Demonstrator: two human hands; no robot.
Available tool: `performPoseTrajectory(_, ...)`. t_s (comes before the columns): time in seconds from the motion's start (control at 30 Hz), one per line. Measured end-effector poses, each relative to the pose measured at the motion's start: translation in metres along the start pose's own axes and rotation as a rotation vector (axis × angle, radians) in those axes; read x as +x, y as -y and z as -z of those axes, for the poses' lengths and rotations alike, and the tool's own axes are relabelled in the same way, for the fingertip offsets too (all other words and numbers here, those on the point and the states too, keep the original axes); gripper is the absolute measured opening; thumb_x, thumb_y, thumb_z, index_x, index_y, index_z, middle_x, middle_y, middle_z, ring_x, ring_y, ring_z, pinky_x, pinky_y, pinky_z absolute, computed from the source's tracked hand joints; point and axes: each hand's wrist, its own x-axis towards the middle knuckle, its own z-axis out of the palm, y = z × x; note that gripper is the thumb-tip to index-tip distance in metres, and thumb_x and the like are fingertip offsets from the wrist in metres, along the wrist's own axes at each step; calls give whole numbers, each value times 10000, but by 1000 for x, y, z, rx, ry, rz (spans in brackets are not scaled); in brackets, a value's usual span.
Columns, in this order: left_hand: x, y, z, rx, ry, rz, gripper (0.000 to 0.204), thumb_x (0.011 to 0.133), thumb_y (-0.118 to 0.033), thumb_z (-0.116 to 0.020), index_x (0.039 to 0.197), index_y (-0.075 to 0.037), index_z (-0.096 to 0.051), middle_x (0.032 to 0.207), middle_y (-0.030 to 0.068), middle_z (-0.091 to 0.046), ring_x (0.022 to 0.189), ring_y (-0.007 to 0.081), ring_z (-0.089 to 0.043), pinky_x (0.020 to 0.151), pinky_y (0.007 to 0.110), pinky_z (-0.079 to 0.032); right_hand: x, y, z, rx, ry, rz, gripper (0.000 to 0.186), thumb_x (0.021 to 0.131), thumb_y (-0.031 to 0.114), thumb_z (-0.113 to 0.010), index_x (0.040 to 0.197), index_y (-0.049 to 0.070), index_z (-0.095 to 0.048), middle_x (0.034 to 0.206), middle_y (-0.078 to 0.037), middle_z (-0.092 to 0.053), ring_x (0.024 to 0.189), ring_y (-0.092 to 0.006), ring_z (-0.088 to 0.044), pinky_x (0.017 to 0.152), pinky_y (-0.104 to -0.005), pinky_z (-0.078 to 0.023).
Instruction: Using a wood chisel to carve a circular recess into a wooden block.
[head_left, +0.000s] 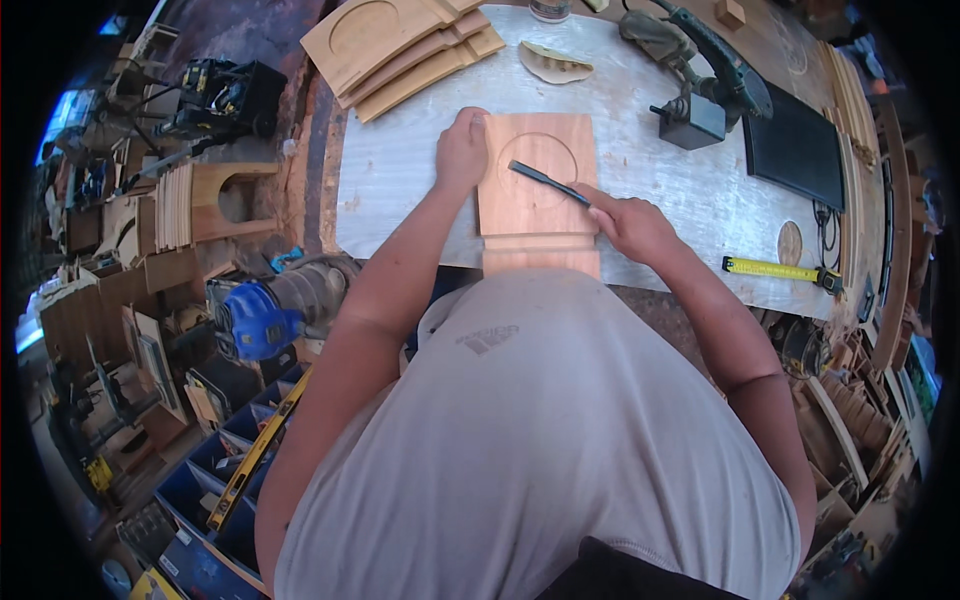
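A light wooden board (505, 205) with a round shallow recess lies on the pale worktable (400, 200), its near end close against my shirt. My left hand (463, 152) grips the board's upper left edge, fingers curled at the corner. In my right hand (637, 226), at the board's right edge, is a dark, narrow chisel (547, 181). Its blade slants up and left across the recess, the tip within the circle. My fingers hide the chisel's rear end. Whether the blade touches the wood, I cannot tell.
Several shaped boards (400, 45) are stacked at the far left. A corded power tool (715, 75) and a black flat panel (795, 150) sit at the far right, with a yellow tape measure (780, 270) nearer. A blue-and-grey machine (262, 318) stands left of the table.
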Motion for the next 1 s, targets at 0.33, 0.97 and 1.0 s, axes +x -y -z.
performPoseTrajectory(0.33,-1,-1,1,-3,17,14,244,1039,-253,-455,1119,-124,-646,872,246,-695,887,456,-669,795,517,-501,-2,-3,-11,-4,-63,11,465,1056,351,-442,1520,345,-412,831,-185,-693,811,-378,-690,747,-490,-542)
performPoseTrajectory(0.97,-2,-5,1,-1,14,45,235,1042,-246,-460,1122,-123,-643,877,257,-689,891,463,-661,791,521,-496,1,-13,-15,26,-120,-4,465,1054,340,-447,1518,336,-419,829,-188,-696,790,-379,-691,728,-488,-544)
performPoseTrajectory(1.0,-2,-5,1,-13,14,35,236,1043,-245,-459,1123,-125,-645,873,256,-689,888,462,-662,792,519,-498,0,-17,-17,47,-123,-11,459,1056,343,-444,1515,333,-425,840,-190,-699,798,-377,-691,732,-491,-542)
